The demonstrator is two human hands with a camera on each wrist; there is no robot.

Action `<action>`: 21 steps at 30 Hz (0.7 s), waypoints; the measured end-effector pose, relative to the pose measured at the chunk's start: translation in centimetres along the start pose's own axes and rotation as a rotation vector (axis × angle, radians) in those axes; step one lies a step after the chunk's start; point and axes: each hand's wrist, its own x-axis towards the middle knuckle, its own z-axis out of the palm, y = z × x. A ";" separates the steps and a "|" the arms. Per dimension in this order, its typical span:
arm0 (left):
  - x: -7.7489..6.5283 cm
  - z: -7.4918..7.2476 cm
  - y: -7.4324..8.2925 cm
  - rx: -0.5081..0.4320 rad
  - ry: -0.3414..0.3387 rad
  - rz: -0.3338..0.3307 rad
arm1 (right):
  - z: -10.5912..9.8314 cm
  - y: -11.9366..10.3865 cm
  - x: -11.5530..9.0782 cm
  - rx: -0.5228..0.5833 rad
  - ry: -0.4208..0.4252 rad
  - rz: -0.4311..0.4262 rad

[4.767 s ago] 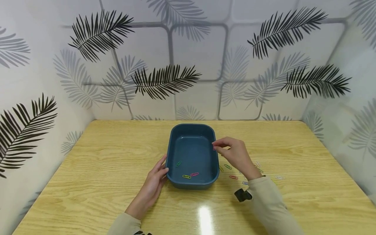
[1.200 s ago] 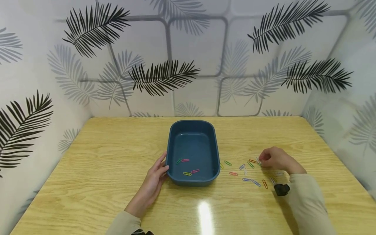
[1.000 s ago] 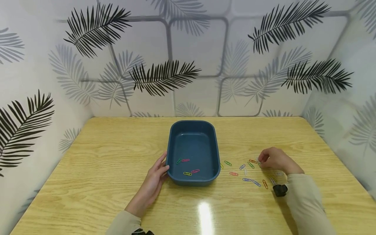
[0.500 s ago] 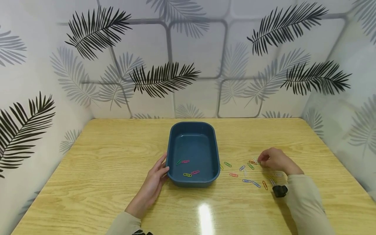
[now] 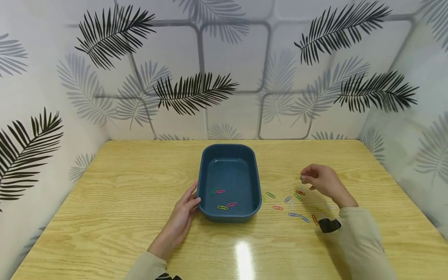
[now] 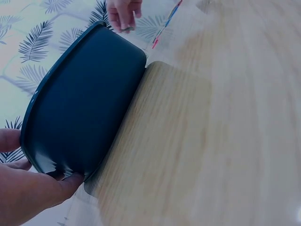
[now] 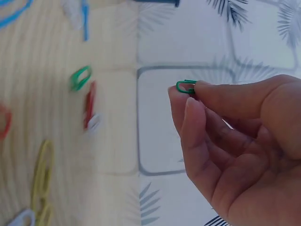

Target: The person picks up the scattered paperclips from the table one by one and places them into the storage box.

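Green clip (image 7: 186, 87), 1 pc., in my R hand (image 5: 325, 182).
Thumb & fingertip pinch one end; loop end free, long axis approx. in line w/ thumb. Held above loose clips (image 5: 298, 197); blue tray (image 5: 229, 171) well to L, gripped by my L hand (image 5: 182, 214).

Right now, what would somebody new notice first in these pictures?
Probably the dark blue tray in the middle of the wooden table, with four colourful paper clips inside. Then the right hand, pinching a green paper clip near more clips scattered right of the tray. Black leaves stand out on the wall behind.
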 end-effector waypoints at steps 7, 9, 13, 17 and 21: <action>0.0 0.1 0.0 0.015 -0.004 0.008 | 0.4 -3.0 0.0 0.027 0.110 -0.040; 0.0 0.1 0.0 0.020 -0.009 0.010 | 0.8 -3.9 0.0 0.021 0.142 -0.065; 0.0 0.2 0.0 0.006 0.000 0.002 | 1.6 -5.4 0.1 0.002 0.160 -0.124; 0.1 0.2 0.0 0.003 0.004 -0.007 | 2.1 -6.2 0.1 -0.003 0.155 -0.156; 0.0 0.2 0.0 0.007 0.007 -0.010 | 2.6 -6.8 0.0 0.015 0.154 -0.161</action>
